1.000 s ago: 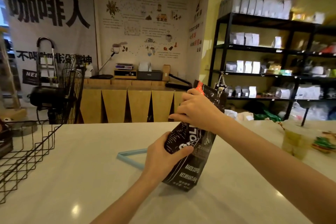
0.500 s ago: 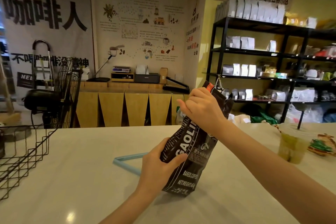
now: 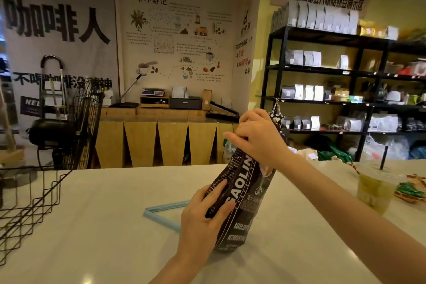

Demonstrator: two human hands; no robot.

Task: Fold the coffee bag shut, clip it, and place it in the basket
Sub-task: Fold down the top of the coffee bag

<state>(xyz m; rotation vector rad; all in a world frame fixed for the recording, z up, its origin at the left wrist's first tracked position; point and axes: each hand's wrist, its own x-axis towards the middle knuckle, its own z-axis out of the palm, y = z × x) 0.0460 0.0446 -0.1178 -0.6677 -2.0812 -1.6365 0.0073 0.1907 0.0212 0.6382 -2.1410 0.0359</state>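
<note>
A black coffee bag (image 3: 244, 193) with white lettering stands tilted on the white counter (image 3: 103, 214), leaning to the right. My left hand (image 3: 202, 219) grips its lower left side. My right hand (image 3: 258, 138) is closed over the bag's top and hides the opening. A light blue clip (image 3: 161, 212), opened into a V, lies flat on the counter just left of the bag, partly behind my left hand. The black wire basket (image 3: 30, 200) stands at the counter's left edge, well away from both hands.
An iced drink cup (image 3: 375, 187) with a black straw and a snack packet (image 3: 412, 189) sit at the counter's right. A black fan (image 3: 69, 122) stands behind the basket. Black shelving (image 3: 345, 80) with bags fills the back right.
My right hand has shifted lower on the bag's top, pressing it down. The bag stands a little more upright. My left hand keeps its grip on the lower side.
</note>
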